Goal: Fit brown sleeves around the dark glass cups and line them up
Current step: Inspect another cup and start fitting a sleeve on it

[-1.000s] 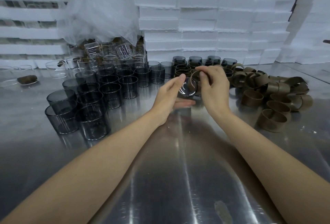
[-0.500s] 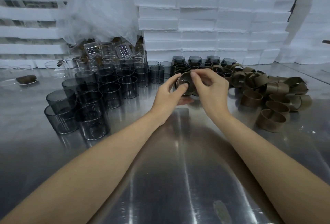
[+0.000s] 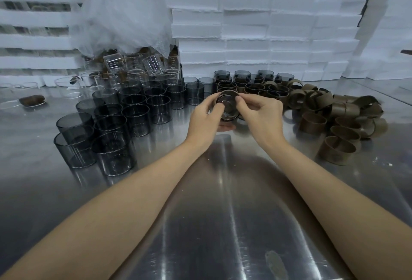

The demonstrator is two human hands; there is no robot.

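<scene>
- Left hand (image 3: 205,121): fingers curl round the left side of a dark glass cup (image 3: 227,107), with the thumb on its near edge. The cup is held clear of the counter (image 3: 223,212) and tilted so that one round end faces the camera.
- Right hand (image 3: 260,117): thumb and fingertips pinch the right side of the same cup, and the other fingers are curled below it.
- Brown sleeve (image 3: 228,120): seen as a brown band round the wall of the held cup. How far it is seated cannot be told.
- Sleeved cups (image 3: 252,88): upright in close rows just behind the hands, at the foot of the foam stack.
- Bare dark cups (image 3: 124,123): a dense upright group left of the hands, many of them touching, running from the near left towards the back.
- Loose sleeves (image 3: 334,121): a disordered heap right of the hands, some on end and some on their sides.
- Clear glasses (image 3: 136,72): behind the bare dark cups, partly under a crumpled plastic sheet (image 3: 124,12).
- Shallow clear dish (image 3: 31,101): at the far left, with a brown lump lying on it.
- White foam blocks (image 3: 245,23): stacked in courses along the back of the counter.
</scene>
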